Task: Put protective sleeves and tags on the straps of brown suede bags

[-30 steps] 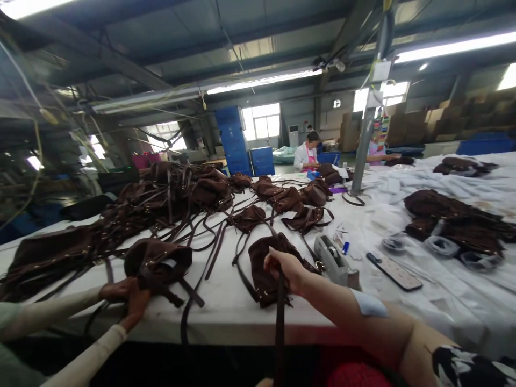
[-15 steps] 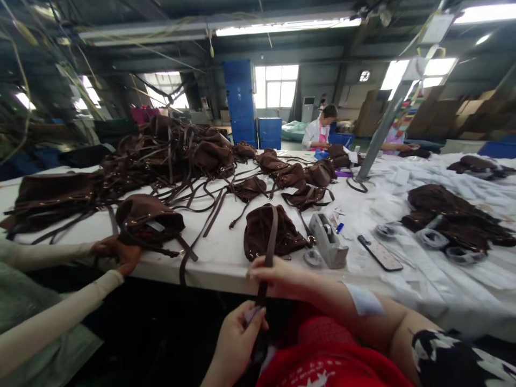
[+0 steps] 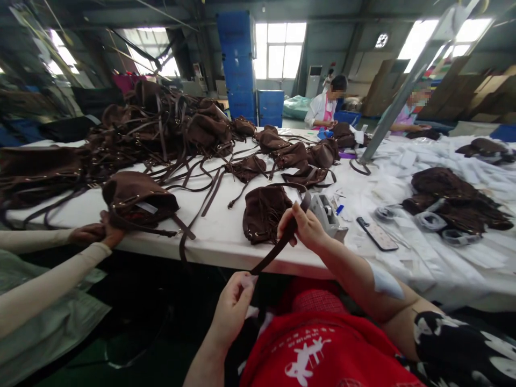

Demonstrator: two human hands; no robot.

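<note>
A dark brown bag strap [image 3: 271, 259] runs taut and slanting between my two hands, just in front of the table edge. My left hand [image 3: 234, 303] is closed around its lower end, along with a small whitish scrap [image 3: 249, 280] that looks like thin paper or film. Higher up, my right hand [image 3: 303, 227] pinches the strap between thumb and fingers. Beyond that hand the strap curves back to a brown drawstring bag [image 3: 262, 212] lying on the table, partly hidden by my fingers. A grey tape dispenser [image 3: 328, 215] stands just right of the bag.
A phone [image 3: 377, 234], clear rolls [image 3: 431, 228] and brown bags [image 3: 451, 199] lie to the right. A large pile of bags [image 3: 161, 123] covers the back left. A co-worker's hands [image 3: 99, 232] touch another bag [image 3: 139, 201]. A slanted metal pole [image 3: 397, 102] rises from the table.
My right hand has moved up and to the right along with the strap, which now slants instead of hanging nearly straight. My left hand has risen slightly leftward. The view has tilted down.
</note>
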